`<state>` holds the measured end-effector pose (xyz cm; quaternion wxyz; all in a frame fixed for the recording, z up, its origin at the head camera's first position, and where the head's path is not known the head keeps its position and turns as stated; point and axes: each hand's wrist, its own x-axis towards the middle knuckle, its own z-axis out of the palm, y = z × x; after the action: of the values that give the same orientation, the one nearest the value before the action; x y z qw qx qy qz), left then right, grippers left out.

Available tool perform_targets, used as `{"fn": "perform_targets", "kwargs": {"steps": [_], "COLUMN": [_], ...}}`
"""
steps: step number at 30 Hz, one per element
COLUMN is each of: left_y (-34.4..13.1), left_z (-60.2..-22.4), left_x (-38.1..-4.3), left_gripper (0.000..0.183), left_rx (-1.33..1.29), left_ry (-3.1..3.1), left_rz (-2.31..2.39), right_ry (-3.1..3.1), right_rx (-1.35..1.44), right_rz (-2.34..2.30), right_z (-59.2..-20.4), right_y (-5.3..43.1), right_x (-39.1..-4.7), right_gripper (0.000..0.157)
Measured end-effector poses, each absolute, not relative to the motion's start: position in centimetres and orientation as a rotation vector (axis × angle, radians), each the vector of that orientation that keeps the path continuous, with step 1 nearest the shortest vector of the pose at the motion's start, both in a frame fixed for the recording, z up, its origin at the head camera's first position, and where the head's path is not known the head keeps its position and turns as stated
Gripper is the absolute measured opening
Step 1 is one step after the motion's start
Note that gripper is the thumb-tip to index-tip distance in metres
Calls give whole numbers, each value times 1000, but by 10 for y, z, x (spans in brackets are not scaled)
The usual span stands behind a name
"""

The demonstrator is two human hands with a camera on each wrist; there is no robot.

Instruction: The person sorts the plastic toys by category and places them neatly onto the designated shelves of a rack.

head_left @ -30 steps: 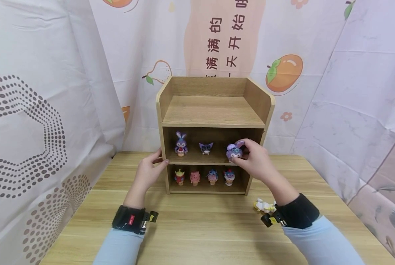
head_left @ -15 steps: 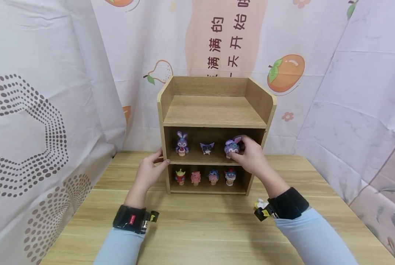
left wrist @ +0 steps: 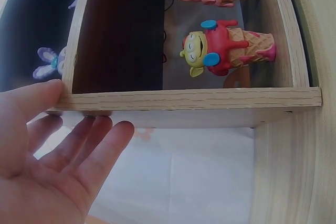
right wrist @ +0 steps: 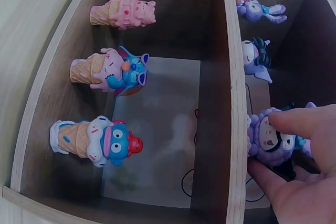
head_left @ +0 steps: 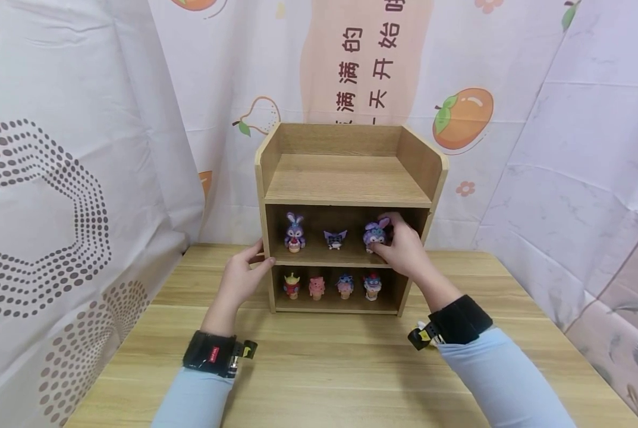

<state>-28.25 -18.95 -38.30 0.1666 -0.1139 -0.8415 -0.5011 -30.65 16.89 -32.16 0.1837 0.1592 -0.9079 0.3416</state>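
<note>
Before a fruit-print curtain (head_left: 254, 53), on a wood-grain table (head_left: 319, 374), your left hand (head_left: 242, 274) grips the cabinet (head_left: 345, 177) at nine o'clock; your right hand (head_left: 406, 251) pinches a knobbly, pale-faced purple figurine (right wrist: 266, 142).

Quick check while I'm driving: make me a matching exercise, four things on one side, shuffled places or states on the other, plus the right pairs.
Things:
1. left hand
2. right hand
3. pink figure
4. red-hatted blue figure

Places or states, as the head view shows:
A. holding a purple figure in the middle compartment
B. bottom compartment, second from left
C. bottom compartment, right end
D. at the left side of the shelf unit

Right pairs: 1-D, 2-A, 3-B, 4-C
</note>
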Motion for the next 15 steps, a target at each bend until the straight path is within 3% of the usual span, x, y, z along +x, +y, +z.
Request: {"fn": "perform_targets", "kwargs": {"steps": [15], "left_y": [-189], "left_z": [-383], "left_x": [-283], "left_gripper": [61], "left_rx": [-322], "left_ry": [-2394], "left_rz": [-1437], "right_ry": [-2590], "right_rx": [519], "right_rz": [922], "right_z": [-317], "right_y": [165], "right_x": [-314], "right_gripper": [70]}}
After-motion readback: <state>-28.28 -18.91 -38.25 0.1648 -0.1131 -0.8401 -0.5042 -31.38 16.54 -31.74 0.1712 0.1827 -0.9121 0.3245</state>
